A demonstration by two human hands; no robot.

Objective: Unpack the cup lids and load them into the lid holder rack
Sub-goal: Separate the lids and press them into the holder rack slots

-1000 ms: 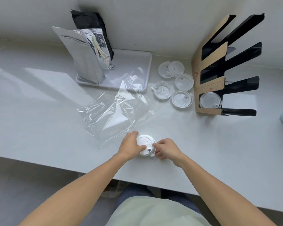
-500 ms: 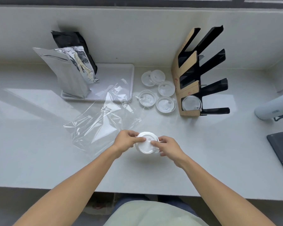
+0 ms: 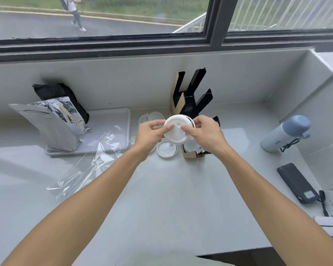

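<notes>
Both hands hold a small stack of white cup lids [image 3: 176,129] up in the air, in front of the lid holder rack [image 3: 192,96]. My left hand [image 3: 152,134] pinches its left edge and my right hand [image 3: 204,131] grips its right edge. The rack is black with brown cardboard sides and stands upright near the back wall; its lower slots are hidden behind my right hand. More clear lids [image 3: 166,149] lie on the counter below the hands, and others [image 3: 152,117] sit further back. An empty clear plastic bag [image 3: 88,169] lies crumpled at the left.
A foil pouch [image 3: 52,127] and a black bag [image 3: 60,95] stand on a white tray [image 3: 113,121] at the back left. A blue-capped bottle [image 3: 284,133] lies at the right, with a black phone [image 3: 296,183] and cable nearer the counter's right edge. A window runs along the back.
Both hands lifted the lid stack off the counter near the front edge and carried it up and back toward the rack. The camera tilted up, bringing the window into view.
</notes>
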